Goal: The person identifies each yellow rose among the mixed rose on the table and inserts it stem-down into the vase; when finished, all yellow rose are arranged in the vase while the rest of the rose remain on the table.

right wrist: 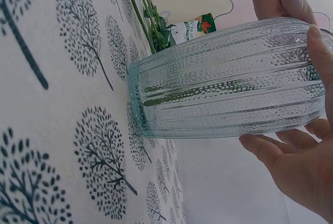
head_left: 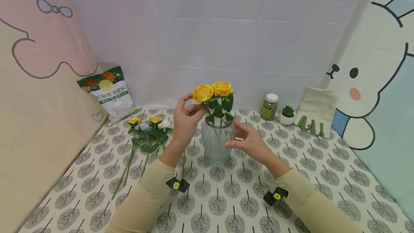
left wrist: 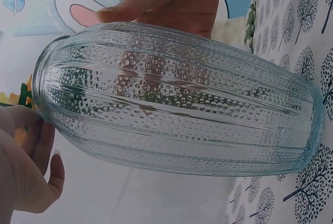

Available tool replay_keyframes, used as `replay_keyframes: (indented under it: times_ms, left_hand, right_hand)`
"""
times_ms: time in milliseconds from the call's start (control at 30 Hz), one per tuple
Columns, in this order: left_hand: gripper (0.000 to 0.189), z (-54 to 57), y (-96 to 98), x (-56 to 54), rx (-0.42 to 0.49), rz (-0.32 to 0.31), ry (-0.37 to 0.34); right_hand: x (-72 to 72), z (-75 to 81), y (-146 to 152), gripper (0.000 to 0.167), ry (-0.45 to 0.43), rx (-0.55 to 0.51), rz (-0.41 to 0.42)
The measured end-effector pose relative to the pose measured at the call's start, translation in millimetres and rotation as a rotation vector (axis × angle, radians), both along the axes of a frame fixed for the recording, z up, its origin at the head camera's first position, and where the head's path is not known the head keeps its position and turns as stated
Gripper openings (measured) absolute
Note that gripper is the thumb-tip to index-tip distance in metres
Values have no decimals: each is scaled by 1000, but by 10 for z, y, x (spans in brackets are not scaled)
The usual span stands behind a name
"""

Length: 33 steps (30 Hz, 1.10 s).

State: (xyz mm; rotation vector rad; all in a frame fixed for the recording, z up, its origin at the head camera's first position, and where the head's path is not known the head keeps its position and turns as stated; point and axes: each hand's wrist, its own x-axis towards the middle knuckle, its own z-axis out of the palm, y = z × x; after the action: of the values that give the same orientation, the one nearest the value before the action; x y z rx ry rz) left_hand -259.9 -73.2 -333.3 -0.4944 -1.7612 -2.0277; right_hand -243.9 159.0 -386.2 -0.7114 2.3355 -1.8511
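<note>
A clear, bluish ribbed glass vase (head_left: 218, 143) stands upright on the patterned cloth. Two yellow roses rise from its mouth, the left rose (head_left: 203, 93) slightly nearer than the right rose (head_left: 222, 88); stems show faintly through the glass. My left hand (head_left: 187, 118) is at the rim, fingertips pinching the left rose's stem among the leaves just under the bloom. With thumb in front and fingers behind, my right hand (head_left: 249, 141) holds the vase's right side. In the right wrist view that hand (right wrist: 304, 167) spans the upper body of the vase (right wrist: 223, 83).
Several cut roses, yellow, blue and white (head_left: 165, 124), lie left of the vase. A fertilizer bag (head_left: 113, 94) leans at the back left. At the back right are a white-lidded jar (head_left: 269, 107), a potted succulent (head_left: 286, 116) and a pair of gloves (head_left: 317, 112).
</note>
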Motion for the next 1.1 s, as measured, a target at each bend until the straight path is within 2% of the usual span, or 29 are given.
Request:
replay_keyframes:
  times_ms: [267, 567, 800, 933, 1100]
  left_hand:
    - [50, 29, -2, 19, -71, 45, -49]
    - [53, 82, -90, 51, -130, 2, -88]
    - [51, 182, -251, 76, -227, -106, -88]
    - [46, 230, -385, 57, -289, -106, -84]
    - [37, 256, -710, -21, -370, -81, -131]
  right_hand:
    - [9, 24, 13, 100, 1, 16, -11]
    - [19, -1, -3, 100, -6, 6, -6]
    - [19, 21, -24, 102, 3, 8, -3]
    - [23, 15, -13, 102, -7, 19, -5]
    - [27, 3, -6, 103, -11, 26, -11]
